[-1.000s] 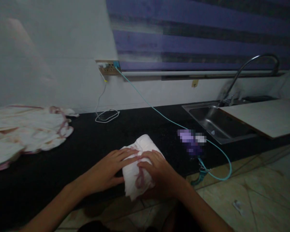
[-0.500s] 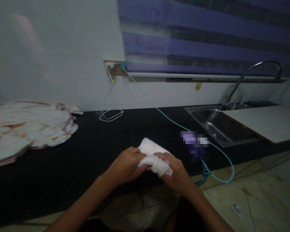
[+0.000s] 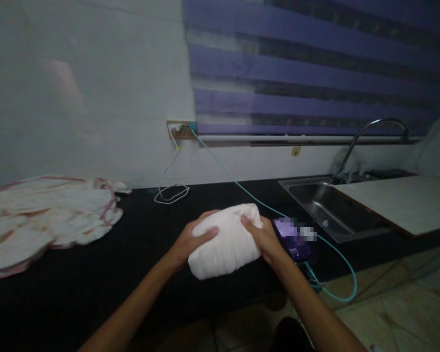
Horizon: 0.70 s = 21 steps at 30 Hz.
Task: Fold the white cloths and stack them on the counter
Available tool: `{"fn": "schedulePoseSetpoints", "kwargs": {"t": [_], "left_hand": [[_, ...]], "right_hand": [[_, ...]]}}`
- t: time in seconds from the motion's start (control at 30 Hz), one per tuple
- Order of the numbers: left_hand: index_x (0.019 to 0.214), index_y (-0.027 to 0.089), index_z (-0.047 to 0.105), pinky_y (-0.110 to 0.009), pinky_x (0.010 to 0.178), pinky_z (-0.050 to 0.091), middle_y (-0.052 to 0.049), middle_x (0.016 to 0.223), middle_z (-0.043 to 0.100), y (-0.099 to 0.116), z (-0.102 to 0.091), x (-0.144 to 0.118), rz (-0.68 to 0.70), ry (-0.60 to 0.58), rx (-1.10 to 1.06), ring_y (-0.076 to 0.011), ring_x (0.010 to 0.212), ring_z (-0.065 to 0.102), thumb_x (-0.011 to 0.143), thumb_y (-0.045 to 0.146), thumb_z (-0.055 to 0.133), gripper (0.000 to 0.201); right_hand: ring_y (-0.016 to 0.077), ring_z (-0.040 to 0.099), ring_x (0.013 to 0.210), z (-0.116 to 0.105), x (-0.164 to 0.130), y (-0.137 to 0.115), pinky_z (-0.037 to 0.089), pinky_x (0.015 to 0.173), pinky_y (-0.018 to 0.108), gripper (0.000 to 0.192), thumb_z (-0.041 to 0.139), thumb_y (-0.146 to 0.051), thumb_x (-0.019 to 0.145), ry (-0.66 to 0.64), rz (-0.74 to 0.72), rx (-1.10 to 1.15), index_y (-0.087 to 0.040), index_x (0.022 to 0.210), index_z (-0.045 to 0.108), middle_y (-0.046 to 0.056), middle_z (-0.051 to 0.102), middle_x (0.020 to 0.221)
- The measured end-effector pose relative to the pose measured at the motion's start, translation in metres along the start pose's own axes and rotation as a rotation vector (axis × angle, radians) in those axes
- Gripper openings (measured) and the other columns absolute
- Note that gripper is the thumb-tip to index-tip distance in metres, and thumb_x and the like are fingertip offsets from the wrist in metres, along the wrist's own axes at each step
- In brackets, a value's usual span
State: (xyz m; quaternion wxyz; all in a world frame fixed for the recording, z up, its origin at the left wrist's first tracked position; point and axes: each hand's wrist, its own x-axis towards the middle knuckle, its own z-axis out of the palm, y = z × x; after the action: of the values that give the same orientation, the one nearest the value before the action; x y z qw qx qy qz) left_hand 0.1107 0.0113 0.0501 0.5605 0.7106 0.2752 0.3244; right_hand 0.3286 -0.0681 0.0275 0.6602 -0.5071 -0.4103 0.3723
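Note:
A puffy white bundle of folded fabric (image 3: 225, 247), finely gathered across its front, is held between both hands over the black counter. My left hand (image 3: 196, 239) grips its left end, the thumb lying across the near face and the fingers mostly hidden behind. At the right end, my right hand (image 3: 262, 234) presses its thumb into the crumpled upper corner. Just right of that hand lies a phone (image 3: 291, 244) with a lit, partly blurred screen and a teal cable (image 3: 238, 183) running to it.
A crumpled white cloth with pink edging (image 3: 55, 220) covers the counter's left part. A thin white cable (image 3: 172, 194) lies coiled below the wall socket (image 3: 181, 129). The steel sink (image 3: 322, 205) and a pale board (image 3: 396, 195) are at right. The black counter (image 3: 139, 288) ends near my body.
The bundle has turned from a small, twisted roll to a broad, plump face toward me. My hands have moved apart to its two ends. The view has tilted up slightly.

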Motion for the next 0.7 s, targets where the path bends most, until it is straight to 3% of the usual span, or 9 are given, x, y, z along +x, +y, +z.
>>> {"fn": "schedulePoseSetpoints", "kwargs": {"t": [0.07,0.13,0.23,0.3,0.37,0.5,0.6,0.7], "left_hand": [[0.136,0.015,0.064,-0.045,0.098,0.058,-0.017,0.131,0.072,-0.011,0.007,0.022,-0.108,0.047,-0.261,-0.0351,0.113,0.071,0.084,0.052,0.077,0.065],[0.138,0.012,0.061,-0.043,0.090,0.060,-0.019,0.120,0.076,-0.025,0.012,0.043,-0.180,0.055,-0.444,-0.0339,0.103,0.075,0.082,0.045,0.080,0.067],[0.131,0.009,0.063,-0.041,0.084,0.061,-0.019,0.106,0.078,-0.046,0.011,0.073,-0.229,0.090,-0.553,-0.0321,0.093,0.077,0.071,0.030,0.086,0.068],[0.122,0.008,0.066,-0.040,0.080,0.061,-0.018,0.099,0.078,-0.056,0.006,0.092,-0.247,0.110,-0.548,-0.0312,0.087,0.076,0.064,0.025,0.087,0.064],[0.111,0.008,0.067,-0.040,0.077,0.060,-0.017,0.092,0.078,-0.064,0.001,0.112,-0.243,0.115,-0.484,-0.0307,0.082,0.075,0.060,0.026,0.085,0.057],[0.097,0.010,0.065,-0.036,0.074,0.056,-0.009,0.082,0.074,-0.075,-0.008,0.154,-0.195,0.166,-0.366,-0.0246,0.075,0.070,0.056,0.029,0.083,0.049],[0.098,0.013,0.063,-0.033,0.075,0.054,-0.003,0.080,0.072,-0.082,-0.011,0.182,-0.164,0.201,-0.311,-0.0201,0.074,0.067,0.055,0.029,0.084,0.051],[0.099,0.012,0.064,-0.036,0.077,0.056,-0.006,0.084,0.074,-0.088,-0.012,0.203,-0.168,0.160,-0.239,-0.0228,0.077,0.069,0.055,0.031,0.085,0.052]], "right_hand": [[0.0259,0.074,0.098,0.007,0.020,0.003,0.059,0.087,0.039,0.049,0.073,-0.051,0.087,0.042,-0.055,-0.150,-0.013,0.119,0.072,0.013,0.079,0.108],[0.0269,0.071,0.110,0.012,0.035,0.006,0.056,0.096,0.042,0.044,0.064,-0.036,0.094,0.141,-0.119,-0.444,-0.014,0.132,0.065,0.015,0.075,0.118],[0.0296,0.062,0.127,0.021,0.046,0.010,0.047,0.109,0.048,0.049,0.057,-0.018,0.094,0.257,-0.254,-0.930,-0.013,0.143,0.056,0.021,0.064,0.135],[0.0292,0.056,0.133,0.031,0.047,0.013,0.041,0.116,0.049,0.049,0.054,-0.014,0.094,0.208,-0.380,-1.118,-0.012,0.144,0.055,0.022,0.059,0.141],[0.0287,0.052,0.136,0.045,0.049,0.018,0.038,0.118,0.047,0.047,0.053,-0.016,0.095,0.086,-0.460,-1.202,-0.012,0.142,0.056,0.021,0.055,0.146],[0.0297,0.048,0.136,0.066,0.062,0.033,0.037,0.118,0.046,0.046,0.051,-0.020,0.098,-0.064,-0.442,-1.292,-0.009,0.142,0.055,0.022,0.054,0.146],[0.0307,0.050,0.134,0.068,0.071,0.042,0.032,0.120,0.051,0.043,0.043,-0.023,0.104,-0.047,-0.382,-1.302,-0.011,0.143,0.055,0.020,0.059,0.142],[0.0347,0.044,0.142,0.064,0.076,0.046,0.025,0.124,0.057,0.047,0.038,-0.033,0.108,0.011,-0.327,-1.292,-0.010,0.146,0.052,0.021,0.054,0.150]]}}
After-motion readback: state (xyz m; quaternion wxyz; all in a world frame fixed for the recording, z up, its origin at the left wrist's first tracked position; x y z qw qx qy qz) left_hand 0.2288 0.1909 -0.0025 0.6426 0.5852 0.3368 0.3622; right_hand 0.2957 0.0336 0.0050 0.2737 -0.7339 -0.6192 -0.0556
